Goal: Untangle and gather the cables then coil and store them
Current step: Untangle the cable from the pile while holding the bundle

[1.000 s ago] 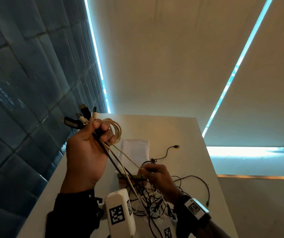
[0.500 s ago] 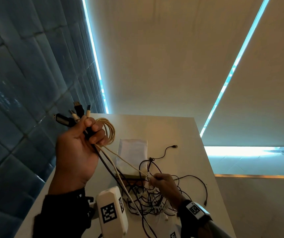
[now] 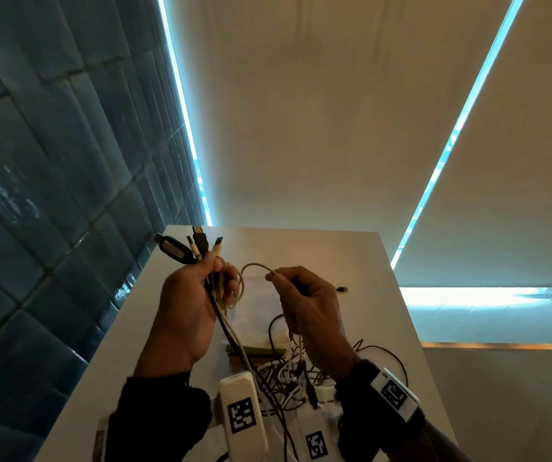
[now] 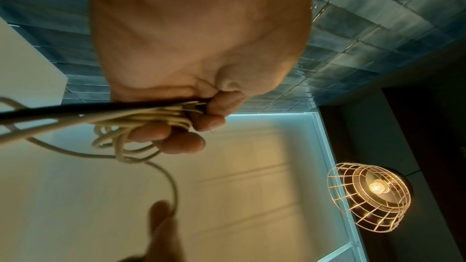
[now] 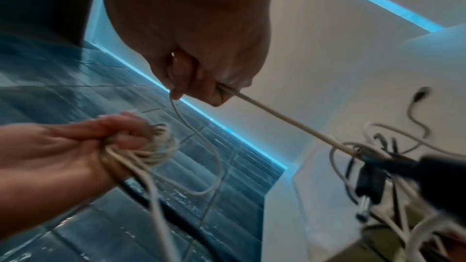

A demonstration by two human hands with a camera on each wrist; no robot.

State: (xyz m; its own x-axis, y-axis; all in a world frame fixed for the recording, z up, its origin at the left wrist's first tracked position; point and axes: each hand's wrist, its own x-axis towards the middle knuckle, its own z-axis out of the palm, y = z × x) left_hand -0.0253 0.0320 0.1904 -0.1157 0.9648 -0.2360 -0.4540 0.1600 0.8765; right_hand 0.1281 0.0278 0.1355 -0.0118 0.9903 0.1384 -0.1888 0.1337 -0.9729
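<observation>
My left hand [image 3: 198, 295] grips a bundle of cables above the white table [image 3: 368, 295], with several plug ends [image 3: 194, 248] sticking out above the fist. A small coil of the beige cable [image 3: 234, 291] hangs from its fingers [image 4: 181, 142]. My right hand [image 3: 304, 305] is raised beside it and pinches the same beige cable [image 5: 277, 119], which arcs across to the left hand and trails down to a tangle of black and white cables [image 3: 294, 371] on the table. In the right wrist view the left hand [image 5: 75, 146] shows the beige coil [image 5: 156, 146] in its grip.
A white pouch [image 3: 258, 298] lies on the table behind the hands, and a black plug end [image 3: 342, 289] lies farther right. A blue tiled wall [image 3: 51, 195] runs along the table's left edge. A wire-cage lamp [image 4: 370, 198] glows overhead.
My right hand has risen from the tangle on the table up level with the left hand, drawing the beige cable into an arc. The left hand moved slightly right.
</observation>
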